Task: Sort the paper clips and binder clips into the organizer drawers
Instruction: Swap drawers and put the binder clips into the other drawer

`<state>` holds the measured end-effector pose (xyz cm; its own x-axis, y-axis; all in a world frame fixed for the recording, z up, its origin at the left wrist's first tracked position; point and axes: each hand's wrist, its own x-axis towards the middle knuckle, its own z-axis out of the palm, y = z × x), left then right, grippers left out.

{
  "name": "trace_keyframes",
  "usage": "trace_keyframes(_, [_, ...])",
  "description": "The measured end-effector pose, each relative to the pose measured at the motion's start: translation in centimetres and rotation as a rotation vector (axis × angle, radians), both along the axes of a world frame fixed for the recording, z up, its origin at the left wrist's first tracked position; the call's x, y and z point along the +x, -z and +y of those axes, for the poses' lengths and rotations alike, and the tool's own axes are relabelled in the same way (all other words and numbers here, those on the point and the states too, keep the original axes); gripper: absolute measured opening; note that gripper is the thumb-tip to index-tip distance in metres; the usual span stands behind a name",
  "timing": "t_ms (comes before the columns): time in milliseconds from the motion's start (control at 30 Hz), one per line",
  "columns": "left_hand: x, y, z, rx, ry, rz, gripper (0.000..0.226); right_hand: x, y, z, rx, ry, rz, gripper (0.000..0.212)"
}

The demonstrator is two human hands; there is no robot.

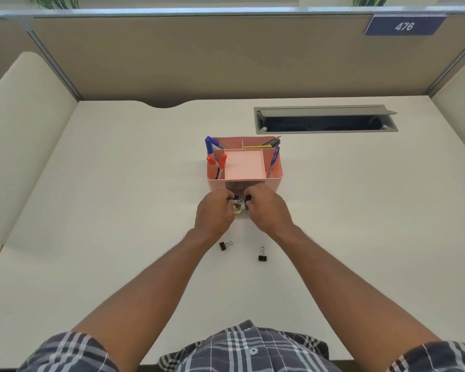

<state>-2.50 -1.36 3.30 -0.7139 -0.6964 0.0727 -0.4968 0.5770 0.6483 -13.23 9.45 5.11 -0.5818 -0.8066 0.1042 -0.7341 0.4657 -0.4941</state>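
A pink desk organizer (275,173) stands mid-desk, its clear front drawer (240,210) pulled out toward me with several clips inside. My left hand (215,213) pinches a black binder clip (236,197) over the drawer's left side. My right hand (269,210) pinches another black binder clip (248,197) over its right side. Two more black binder clips lie loose on the desk nearer me, one (225,245) on the left and one (262,255) on the right. No loose paper clips show on the desk.
Markers and pens stand in the organizer's top compartments (215,157). An open grey cable tray (325,120) is set into the desk behind and to the right. Beige partition walls (226,57) enclose the white desk (118,210).
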Motion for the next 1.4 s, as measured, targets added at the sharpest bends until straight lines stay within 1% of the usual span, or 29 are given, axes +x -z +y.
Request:
trace_keyframes(100, [-0.8,-0.2,-0.2,-0.032,-0.015,-0.059,0.015,-0.1,0.2,-0.8,0.046,-0.002,0.029,0.017])
trace_keyframes(300, [-0.8,0.3,-0.3,-0.027,-0.016,-0.062,0.016,0.0,0.8,-1.1,0.059,-0.032,0.02,0.016])
trace_keyframes(467, [0.5,0.9,0.2,-0.03,0.007,0.076,0.015,0.3,0.8,-0.2,0.017,-0.026,-0.015,0.017])
trace_keyframes(533, [1.4,1.2,0.6,-0.034,0.006,0.13,0.013,0.6,0.6,0.6,-0.024,-0.026,-0.02,0.015])
trace_keyframes(600, [2.6,1.5,1.1,-0.04,0.005,0.152,0.014,1.0,0.4,1.7,-0.02,-0.008,-0.038,0.013])
trace_keyframes(667, [4.3,2.2,1.7,-0.045,0.019,0.134,0.017,1.3,0.6,3.1,0.058,0.026,-0.061,0.012])
trace_keyframes(733, [6.2,3.0,2.3,-0.063,0.058,0.087,0.022,1.6,1.0,4.7,0.2,0.075,-0.119,0.016])
trace_keyframes(833, [8.5,4.1,3.2,-0.097,0.145,0.004,0.031,2.5,1.8,6.7,0.437,0.121,-0.203,0.03])
trace_keyframes(933, [9.5,4.7,3.9,-0.128,0.196,-0.052,0.035,3.9,2.7,7.8,0.549,0.128,-0.204,0.038])
trace_keyframes(1000, [9.3,4.8,4.1,-0.151,0.203,-0.049,0.029,4.6,3.1,7.9,0.541,0.128,-0.208,0.035])
trace_keyframes(1133, [8.6,4.7,4.3,-0.157,0.211,-0.027,0.02,5.4,3.6,7.0,0.462,0.104,-0.195,0.016])
trace_keyframes(1200, [8.3,4.7,4.1,-0.155,0.216,-0.034,0.017,5.4,3.7,6.5,0.408,0.094,-0.206,0.014])
trace_keyframes(1333, [7.9,4.7,4.0,-0.121,0.165,-0.014,0.013,4.4,4.2,6.0,0.305,0.118,-0.247,0.016])
trace_keyframes(1400, [7.9,4.7,3.9,-0.098,0.132,-0.012,0.013,3.8,4.3,6.2,0.273,0.112,-0.247,0.03])
